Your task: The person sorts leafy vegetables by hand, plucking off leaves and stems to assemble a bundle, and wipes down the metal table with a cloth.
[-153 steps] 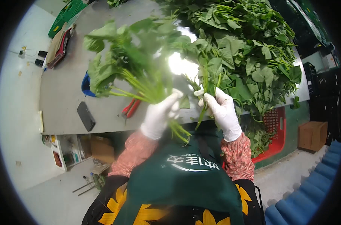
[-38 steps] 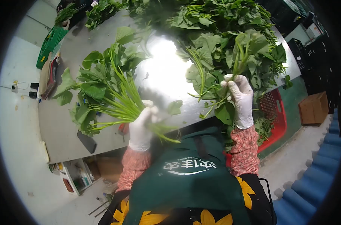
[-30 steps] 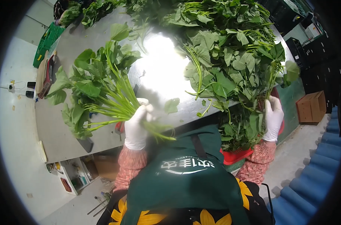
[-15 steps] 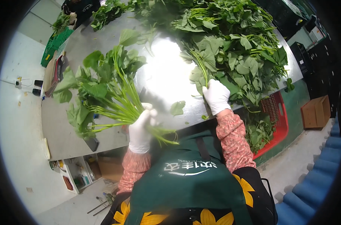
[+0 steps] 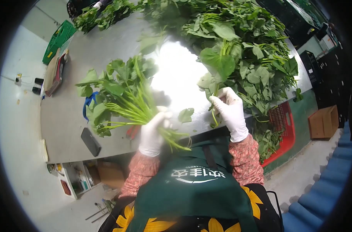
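Note:
Both my hands wear white gloves. My left hand (image 5: 152, 133) is closed round the stems of a bunch of leafy greens (image 5: 135, 102); the leaves fan out up and to the left, and the cut ends stick out at the lower right. Between thumb and fingers, my right hand (image 5: 231, 110) pinches a leafy sprig (image 5: 218, 83), its stem hanging below the fingertips. A large heap of the same greens (image 5: 253, 58) lies just beyond that hand. On the metal table (image 5: 67, 127), a single loose leaf (image 5: 186, 115) lies between my hands.
Left of the bunch lie a dark phone (image 5: 91, 141), a blue strap-like item (image 5: 90, 103) and a red-handled tool (image 5: 133, 132). A red basket (image 5: 288, 135) with greens stands under the table's right side. A co-worker's sleeve (image 5: 102, 4) shows at the far left, near a green crate (image 5: 59, 40).
My left hand has shifted slightly right with the bunch, uncovering the phone and blue item. My right hand has turned and lifted the sprig from the heap's edge.

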The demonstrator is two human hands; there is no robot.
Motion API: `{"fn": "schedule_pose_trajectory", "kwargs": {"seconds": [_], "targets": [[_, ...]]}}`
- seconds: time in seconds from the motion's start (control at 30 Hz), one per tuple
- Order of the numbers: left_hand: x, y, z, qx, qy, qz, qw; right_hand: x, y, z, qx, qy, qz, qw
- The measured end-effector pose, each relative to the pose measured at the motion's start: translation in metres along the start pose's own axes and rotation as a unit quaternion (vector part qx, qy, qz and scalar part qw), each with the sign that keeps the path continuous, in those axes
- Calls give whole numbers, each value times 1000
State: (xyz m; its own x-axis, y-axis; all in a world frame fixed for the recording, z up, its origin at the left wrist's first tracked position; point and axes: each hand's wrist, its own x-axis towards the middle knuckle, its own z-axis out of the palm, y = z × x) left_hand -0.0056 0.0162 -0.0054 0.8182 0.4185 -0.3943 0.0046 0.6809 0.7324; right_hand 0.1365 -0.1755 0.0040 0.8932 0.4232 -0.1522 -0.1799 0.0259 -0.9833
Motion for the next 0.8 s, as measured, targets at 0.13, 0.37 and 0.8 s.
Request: {"fn": "schedule_pose_trajectory", "kwargs": {"seconds": [0.13,0.37,0.8], "targets": [[-3,-4,12,24,-63,1,998,-16,0,34,-198,-32,-218,955],[-10,-18,10,-23,-94,-38,995,-32,-4,49,-263,-180,-251,914],[8,-5,1,-181,-117,-55,975,-56,8,9,170,-43,-225,958]]}}
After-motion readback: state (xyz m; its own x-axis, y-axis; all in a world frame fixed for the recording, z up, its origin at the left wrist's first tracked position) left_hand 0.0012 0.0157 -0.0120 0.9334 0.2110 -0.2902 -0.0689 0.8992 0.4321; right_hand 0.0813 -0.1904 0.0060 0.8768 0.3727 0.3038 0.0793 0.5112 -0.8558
